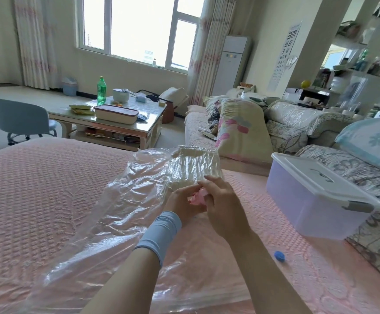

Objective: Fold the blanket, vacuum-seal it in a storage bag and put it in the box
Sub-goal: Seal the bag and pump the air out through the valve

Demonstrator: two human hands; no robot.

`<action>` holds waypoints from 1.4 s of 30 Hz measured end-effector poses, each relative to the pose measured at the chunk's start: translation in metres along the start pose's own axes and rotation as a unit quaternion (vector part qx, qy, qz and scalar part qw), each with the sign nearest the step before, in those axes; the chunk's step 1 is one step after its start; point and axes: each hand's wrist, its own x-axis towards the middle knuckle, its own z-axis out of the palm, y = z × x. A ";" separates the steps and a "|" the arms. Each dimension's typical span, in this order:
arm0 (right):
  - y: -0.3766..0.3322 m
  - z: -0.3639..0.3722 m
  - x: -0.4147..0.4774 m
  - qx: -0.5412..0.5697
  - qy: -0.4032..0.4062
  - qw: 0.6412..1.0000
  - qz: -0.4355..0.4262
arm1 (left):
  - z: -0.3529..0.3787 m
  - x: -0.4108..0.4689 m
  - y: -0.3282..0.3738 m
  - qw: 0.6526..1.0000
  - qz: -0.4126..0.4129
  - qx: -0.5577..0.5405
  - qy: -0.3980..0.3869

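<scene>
L hand (181, 201) & R hand (224, 206) meet at centre, over the clear storage bag (125, 200). Both have fingers curled round a small pink piece (197, 198), L from below, R from above and the right; can't tell what the piece is. L wrist wears a light blue band (161, 232).

The bag lies crumpled and mostly flat on the pink bed cover (37, 189), running from near the bottom edge of the view up to the far edge of the bed. The cream blanket (195, 162) shows thru the plastic at the bag's far end, just beyond the hands, wrinkled tight.

The box (309, 205), translucent lilac w/ white lid (315, 173) on and a grey latch, sits to the R of the hands, apart from the bag, at the edge of the pink cover by the floral sofa. A small blue item (280, 255) lies on the cover near the R forearm.

Bkgd: coffee table (155, 114) w/ green bottle (101, 90), grey chair (19, 116), floral pillow (241, 128).
</scene>
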 end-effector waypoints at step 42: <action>-0.010 -0.015 0.010 0.004 0.179 0.980 -0.088 | -0.001 0.002 -0.004 1.000 -0.008 -0.013 -0.007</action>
